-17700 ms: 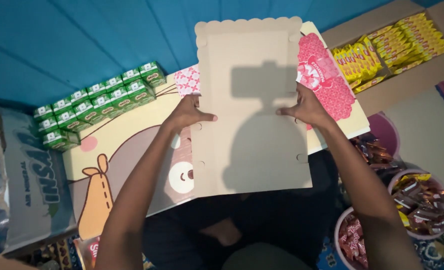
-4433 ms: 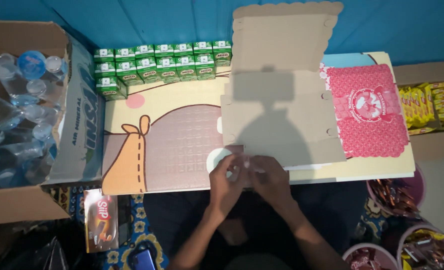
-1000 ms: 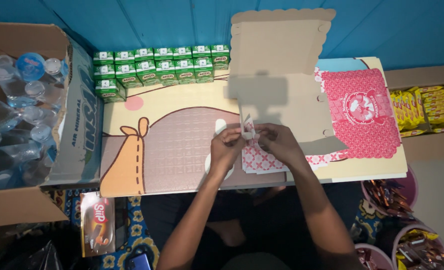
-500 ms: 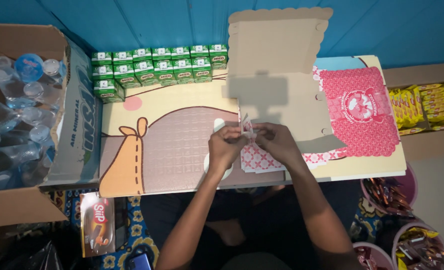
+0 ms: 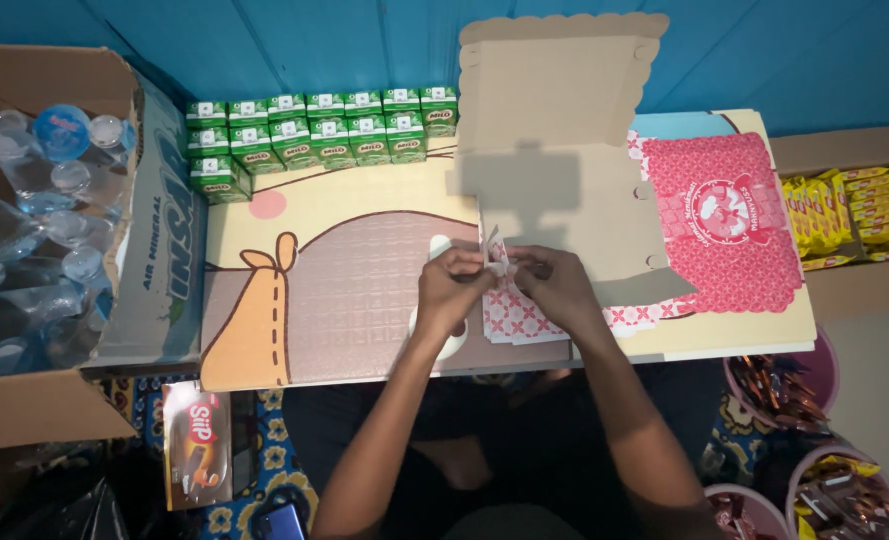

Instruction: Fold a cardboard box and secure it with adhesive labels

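**A:** In the head view, what are the hands doing?

**B:** The left hand (image 5: pixel 452 290) and right hand (image 5: pixel 556 288) meet at the near edge of the counter (image 5: pixel 344 240), fingers pressed together, both pinching the folded flap (image 5: pixel 494 250) of a flat cardboard box (image 5: pixel 564 170). The flap stands up between the fingertips, showing its pink-and-white patterned side.

**A:** And the box itself?

**B:** It lies unfolded on the counter, plain brown face up, stretching away from the hands; its scalloped far end tilts up against the blue wall (image 5: pixel 264 40). Just beyond the right hand lies a pink printed box blank (image 5: pixel 724 220).

**A:** Around them?

**B:** Beyond the left hand, well apart, sit rows of green drink cartons (image 5: pixel 314 125). Farther out on the left-hand side, a carton of water bottles (image 5: pixel 34 220). Out past the right hand, yellow snack packets (image 5: pixel 849 215).
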